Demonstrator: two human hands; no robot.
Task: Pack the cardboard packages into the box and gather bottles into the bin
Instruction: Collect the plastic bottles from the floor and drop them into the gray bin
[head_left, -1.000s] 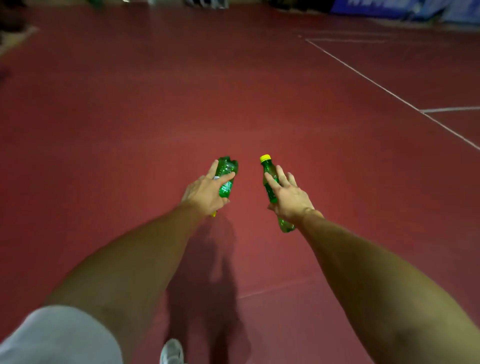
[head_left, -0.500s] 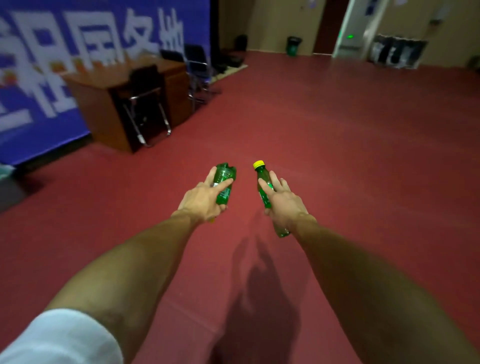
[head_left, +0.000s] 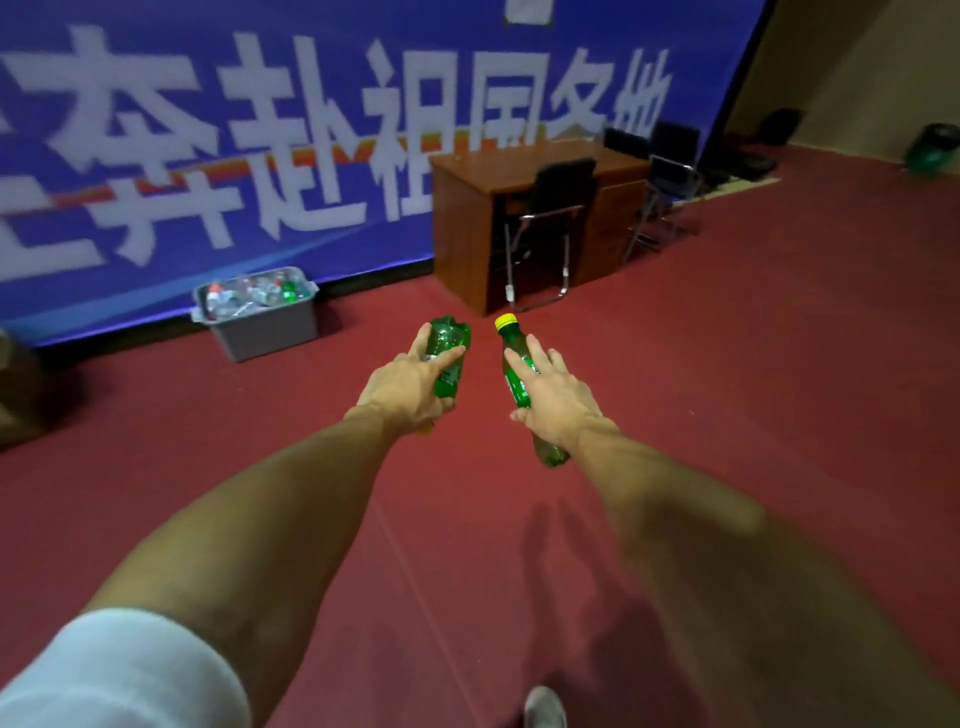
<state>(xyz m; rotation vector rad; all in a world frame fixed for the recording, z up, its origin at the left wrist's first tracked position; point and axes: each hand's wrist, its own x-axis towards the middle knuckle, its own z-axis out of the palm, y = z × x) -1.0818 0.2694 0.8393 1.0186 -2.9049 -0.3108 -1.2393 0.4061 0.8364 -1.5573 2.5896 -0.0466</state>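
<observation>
Both arms were stretched forward over the red floor, each hand carrying a bottle. The left hand gripped a crumpled green bottle, fingers and thumb curled round its body, its base pointing away toward the far wall. Just to the right of it, apart and not touching, the right hand held a slimmer green bottle with a yellow cap, fingers wrapped over its middle, the cap at the far end and the bottom sticking out near the wrist. Farther off and to the left, a grey bin stood on the floor against a blue banner with large white characters; it held a heap of mostly clear bottles with a green one among them. To the right of the bin stood a wooden desk with a black chair at it. A white sleeve covered the near left upper arm.
</observation>
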